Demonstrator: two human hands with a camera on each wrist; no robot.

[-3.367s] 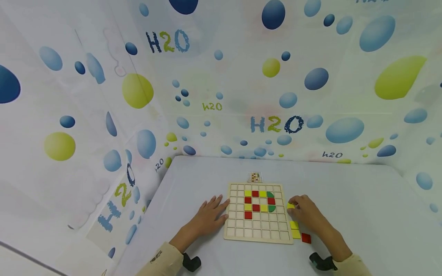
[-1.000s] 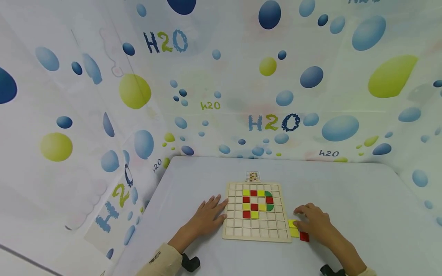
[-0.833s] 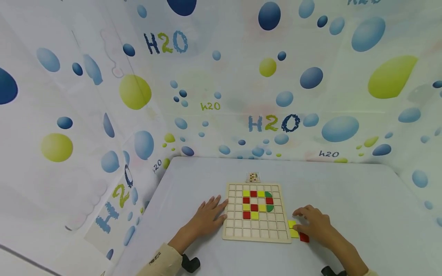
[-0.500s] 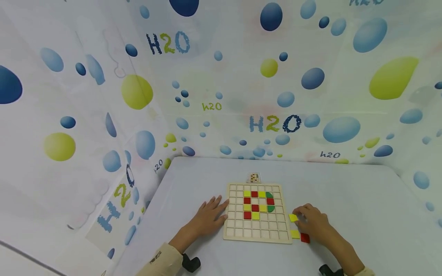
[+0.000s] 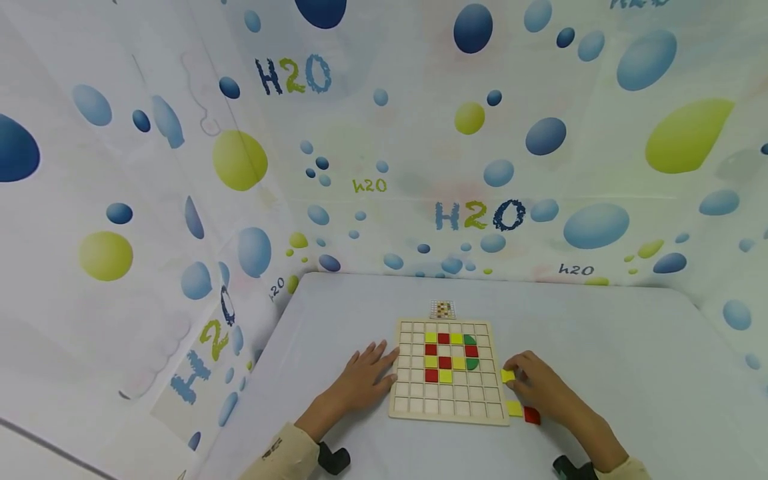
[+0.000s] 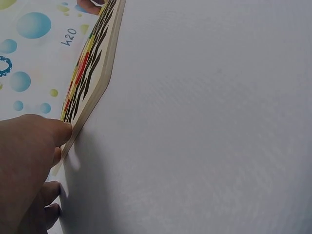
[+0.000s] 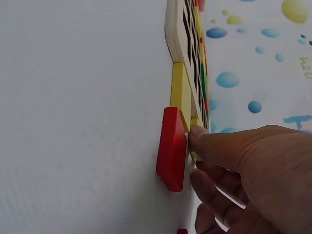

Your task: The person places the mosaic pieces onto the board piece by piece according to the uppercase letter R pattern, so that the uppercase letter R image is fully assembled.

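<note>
A wooden grid board (image 5: 420, 405) lies on the table, with yellow and red square tiles and green rounded tiles set in its cells. My left hand (image 5: 363, 379) rests at the board's left edge, fingers spread, its thumb touching the rim. To the right of the board, my right hand (image 5: 540, 383) pinches a yellow square tile (image 5: 508, 376) between thumb and fingers; in the right wrist view the thumb partly covers this tile (image 7: 195, 121). Nearer me are another yellow tile (image 5: 514, 409), against the board's edge, and a red tile (image 5: 532, 415) beside it.
A small printed card (image 5: 443, 309) with a coloured grid pattern lies just beyond the board's far edge. The white table (image 5: 606, 340) meets walls covered in blue and green spots. Another bit of red (image 7: 182, 231) shows at the bottom of the right wrist view.
A yellow tile now sits on the board beside the lowest red one. My right hand has come back to the loose tiles and drawn one yellow tile away from the other. The left hand stays put.
</note>
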